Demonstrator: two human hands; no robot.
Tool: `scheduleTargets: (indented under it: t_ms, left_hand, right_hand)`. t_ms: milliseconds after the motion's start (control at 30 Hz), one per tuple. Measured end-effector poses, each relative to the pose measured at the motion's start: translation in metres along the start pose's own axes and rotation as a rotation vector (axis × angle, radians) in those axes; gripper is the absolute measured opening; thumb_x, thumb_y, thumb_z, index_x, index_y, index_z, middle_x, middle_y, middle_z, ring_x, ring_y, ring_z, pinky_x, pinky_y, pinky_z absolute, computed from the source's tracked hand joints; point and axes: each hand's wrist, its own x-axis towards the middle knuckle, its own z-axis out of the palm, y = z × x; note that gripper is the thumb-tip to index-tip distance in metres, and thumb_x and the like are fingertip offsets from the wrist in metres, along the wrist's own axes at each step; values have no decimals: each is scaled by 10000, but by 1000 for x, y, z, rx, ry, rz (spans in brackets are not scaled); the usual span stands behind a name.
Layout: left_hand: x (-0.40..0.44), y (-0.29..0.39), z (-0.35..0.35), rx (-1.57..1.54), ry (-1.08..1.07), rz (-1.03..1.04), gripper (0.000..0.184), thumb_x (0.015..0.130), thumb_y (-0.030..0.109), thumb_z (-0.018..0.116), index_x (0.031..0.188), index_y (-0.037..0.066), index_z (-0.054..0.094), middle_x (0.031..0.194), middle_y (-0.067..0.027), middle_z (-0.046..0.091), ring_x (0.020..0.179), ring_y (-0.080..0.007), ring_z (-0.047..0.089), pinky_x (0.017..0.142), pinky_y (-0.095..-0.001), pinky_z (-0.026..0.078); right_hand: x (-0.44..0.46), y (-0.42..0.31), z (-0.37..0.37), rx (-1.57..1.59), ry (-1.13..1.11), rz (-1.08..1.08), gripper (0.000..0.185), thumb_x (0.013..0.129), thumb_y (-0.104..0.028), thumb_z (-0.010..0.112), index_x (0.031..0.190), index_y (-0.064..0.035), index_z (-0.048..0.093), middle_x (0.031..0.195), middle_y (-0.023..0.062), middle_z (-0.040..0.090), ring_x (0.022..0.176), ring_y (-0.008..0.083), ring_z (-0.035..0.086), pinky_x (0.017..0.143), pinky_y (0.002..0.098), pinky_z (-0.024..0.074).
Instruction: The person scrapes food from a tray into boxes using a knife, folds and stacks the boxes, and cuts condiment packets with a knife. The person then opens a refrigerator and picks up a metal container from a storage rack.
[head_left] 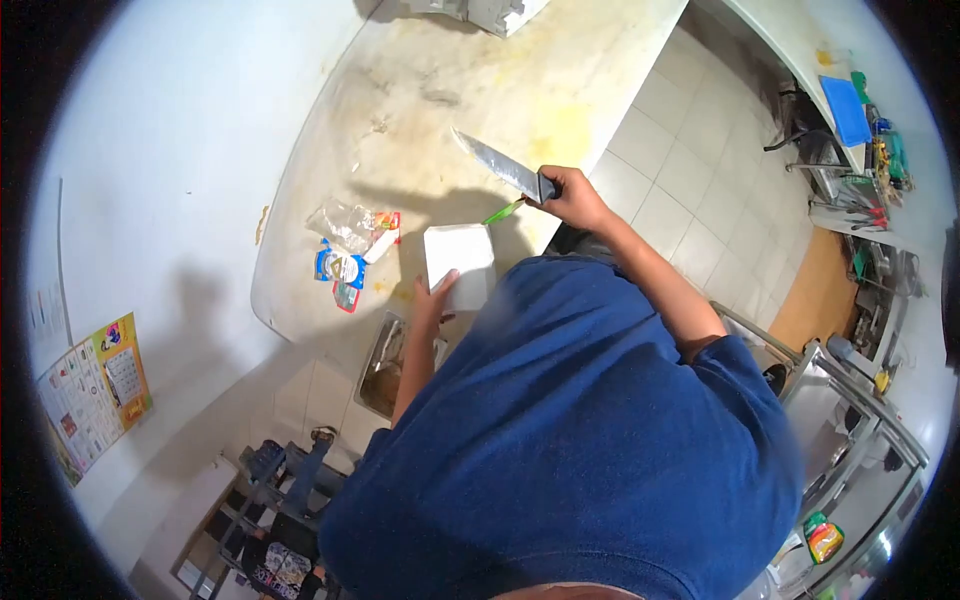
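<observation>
My right hand [575, 200] is closed round the black handle of a large kitchen knife [500, 168]. The blade points up and to the left, above the counter. Just below that hand is a slim green piece [503, 211], perhaps a vegetable; I cannot tell whether the hand touches it. A white rectangular block or board [460, 255] sits at the counter's near edge, against the blue shirt. My left hand [437, 292] grips its left side, with a finger over the top face and the others partly hidden.
Clear plastic wrap [345, 222], a blue-and-white packet [340, 265] and small red wrappers [346, 296] lie left on the stained counter [470, 80]. A metal sink [380, 385] is by my left forearm. A metal rack [870, 420] stands right, shelves with utensils beyond. Someone's clothed body [285, 565] shows lower left.
</observation>
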Motion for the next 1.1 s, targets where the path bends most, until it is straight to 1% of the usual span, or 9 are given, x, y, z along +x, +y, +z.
scheduleTargets:
  t_ms: [133, 233, 333, 433, 567, 767, 867, 967, 1100]
  left_hand:
    - [-15, -20, 15, -299, 111, 145, 1094, 732, 461, 824, 1507, 86, 150, 1406, -209, 408, 1196, -354, 514, 891, -518, 498]
    - [-10, -34, 19, -461, 61, -53, 1005, 761, 514, 787, 1494, 112, 229, 1401, -181, 427, 1192, -353, 513, 930, -517, 475]
    - [-2, -44, 27, -739, -173, -169, 855, 822, 545, 717, 1464, 136, 328, 1375, -131, 472, 1188, -329, 527, 968, -507, 452]
    - [1, -39, 35, -766, -287, 45, 721, 897, 554, 621, 1452, 160, 382, 1365, -98, 508, 1214, -299, 524, 961, -517, 452]
    - [20, -42, 34, -736, -335, 11, 627, 965, 515, 531, 1464, 171, 369, 1397, -73, 517, 1223, -289, 536, 958, -498, 463]
    - [39, -27, 40, -770, -348, 20, 640, 930, 476, 622, 1420, 110, 432, 1328, -86, 573, 1189, -285, 567, 961, -509, 467]
    - [43, 5, 53, -718, -440, 172, 640, 901, 441, 682, 1385, 81, 470, 1300, -99, 590, 1185, -285, 570, 963, -521, 469]
    - [57, 35, 74, -650, -346, 124, 679, 863, 446, 726, 1379, 82, 478, 1298, -111, 588, 1184, -296, 569, 954, -523, 476]
    - [85, 80, 107, -544, -254, 46, 697, 861, 517, 697, 1362, 80, 489, 1280, -130, 604, 1180, -306, 580, 970, -518, 475]
  right_hand:
    - [-2, 4, -4, -28, 9, -13, 159, 741, -11, 702, 883, -1, 630, 670, 48, 527, 665, 102, 483, 611, 297, 432]
    - [-4, -4, -6, -26, 5, -32, 153, 743, -7, 691, 885, -3, 634, 668, 42, 529, 663, 99, 486, 609, 293, 433]
    - [-4, -13, -9, -46, -26, -14, 149, 744, 0, 687, 883, 0, 632, 669, 43, 532, 666, 95, 486, 610, 291, 433]
    - [-3, -5, -7, 6, 4, -58, 148, 738, 16, 683, 875, 8, 627, 670, 57, 537, 665, 97, 485, 609, 297, 430]
    - [-4, 14, -5, 27, 1, -70, 143, 748, -1, 699, 869, 6, 623, 664, 48, 517, 669, 88, 469, 605, 295, 422]
    - [-9, 21, -19, 36, 11, -42, 160, 747, -6, 721, 877, 2, 628, 667, 18, 509, 670, 83, 455, 609, 286, 419]
    - [-8, 22, -36, 33, 35, -31, 170, 749, -15, 737, 881, 0, 631, 674, 16, 513, 675, 83, 454, 615, 283, 421]
    - [-3, 32, -58, 45, 68, -30, 173, 755, -23, 748, 884, -1, 634, 680, 16, 516, 677, 84, 456, 617, 283, 422]
    - [11, 44, -99, 59, 68, 16, 166, 760, -26, 748, 880, -4, 635, 684, 15, 523, 672, 87, 458, 618, 282, 424]
